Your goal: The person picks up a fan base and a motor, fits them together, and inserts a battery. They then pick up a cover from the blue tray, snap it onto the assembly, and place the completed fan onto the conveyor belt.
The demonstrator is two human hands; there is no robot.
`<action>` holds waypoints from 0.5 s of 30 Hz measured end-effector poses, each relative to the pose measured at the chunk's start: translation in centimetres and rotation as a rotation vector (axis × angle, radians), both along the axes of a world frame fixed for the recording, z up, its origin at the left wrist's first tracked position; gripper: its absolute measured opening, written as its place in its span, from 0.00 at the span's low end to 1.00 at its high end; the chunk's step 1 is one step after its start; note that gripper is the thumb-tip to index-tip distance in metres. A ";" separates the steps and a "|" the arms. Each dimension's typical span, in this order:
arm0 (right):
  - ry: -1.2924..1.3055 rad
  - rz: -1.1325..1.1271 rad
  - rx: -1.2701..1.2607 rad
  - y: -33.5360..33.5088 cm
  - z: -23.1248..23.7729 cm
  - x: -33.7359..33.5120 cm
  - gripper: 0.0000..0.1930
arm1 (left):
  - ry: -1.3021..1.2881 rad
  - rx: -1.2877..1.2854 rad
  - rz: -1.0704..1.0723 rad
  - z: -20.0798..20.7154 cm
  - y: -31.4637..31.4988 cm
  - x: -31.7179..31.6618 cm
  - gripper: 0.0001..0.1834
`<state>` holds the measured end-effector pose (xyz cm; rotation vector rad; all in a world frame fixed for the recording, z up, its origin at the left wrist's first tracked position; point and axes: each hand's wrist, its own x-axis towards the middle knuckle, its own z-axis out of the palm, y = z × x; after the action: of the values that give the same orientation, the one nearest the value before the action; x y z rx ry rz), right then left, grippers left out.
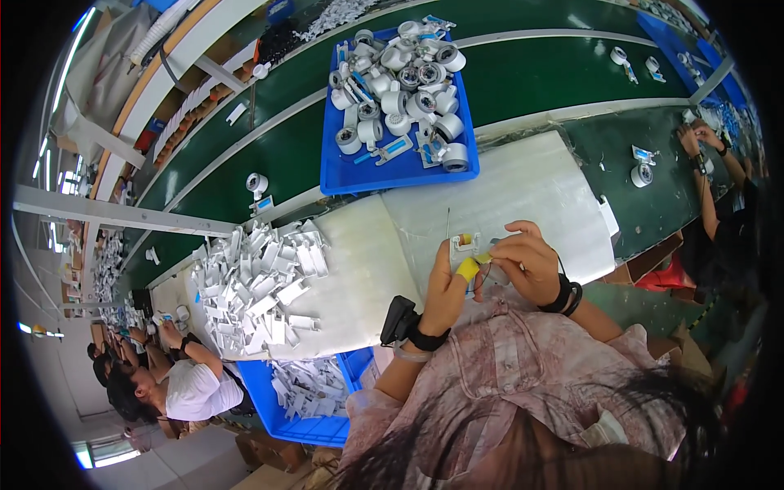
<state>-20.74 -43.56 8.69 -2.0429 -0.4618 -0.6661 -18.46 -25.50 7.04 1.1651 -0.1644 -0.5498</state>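
My left hand (443, 296) is closed around a yellow piece (468, 269), and a thin metal shaft (447, 222) sticks up beside its fingers; together they look like a screwdriver, though the fingers cover the join. Close against it, my right hand (527, 263) pinches a small part at the yellow end, with a thin dark wire hanging below. What exactly the right fingertips grip is hidden. Just beyond the hands is a small white bracket-like part (466, 242) with an orange-brown piece in it; whether it is held or lies on the table cannot be told.
A blue tray (400, 180) piled with white round lamp heads stands ahead. Left lies a heap of white plastic housings (261, 286), above a blue bin (273, 412) of similar parts. A green conveyor (539, 77) runs behind. Co-workers sit left and right; one's hands (694, 137) show far right.
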 end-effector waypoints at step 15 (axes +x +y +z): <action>-0.026 0.013 -0.037 -0.1 0.2 -0.3 0.10 | -0.058 0.032 -0.042 1.6 -0.5 -1.0 0.23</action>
<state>-21.04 -43.70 8.84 -2.0659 -0.5059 -0.6818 -19.48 -25.98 8.66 1.2112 -0.2308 -0.5572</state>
